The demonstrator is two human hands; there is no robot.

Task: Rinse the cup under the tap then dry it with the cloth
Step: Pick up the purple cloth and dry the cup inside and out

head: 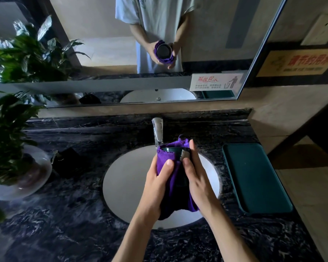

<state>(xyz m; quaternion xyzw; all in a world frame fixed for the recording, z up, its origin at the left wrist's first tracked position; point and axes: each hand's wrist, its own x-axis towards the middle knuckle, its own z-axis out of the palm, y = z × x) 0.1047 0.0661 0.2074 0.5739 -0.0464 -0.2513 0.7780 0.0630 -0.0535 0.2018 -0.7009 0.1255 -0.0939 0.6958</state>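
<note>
— What did the room look like, biggest things first?

— A wide mirror (121, 44) filled the wall from nine to one o'clock, with a beige tiled wall (284, 118) at two to three o'clock carrying a yellow sign (296, 63) and a white socket plate (322, 32). A smaller white notice (216, 81) was stuck in the mirror's lower right corner.

— And the surface?

— A dark veined marble counter (64, 214) ran across the whole lower view. Set into its middle was an oval white basin (125, 178), and a chrome tap (158, 132) stood at its twelve o'clock edge, with no water visible from the spout. At nine o'clock a leafy plant (9, 118) sat in a clear glass bowl (34, 178). At three o'clock a dark green tray (254, 176) lay flat on the counter.

— Where was the cup?

— Held over the basin, just in front of the tap's spout. The dark green cup (175, 154) was tilted with its mouth toward the mirror, wrapped in a purple cloth (167, 159).

— The hands?

— The left hand (157, 184) was closed around cloth and cup, thumb pressed on the fabric. The right hand (199, 178) was laid along the cup's other side, fingers pressed together, thumb on the cup's wall.
</note>
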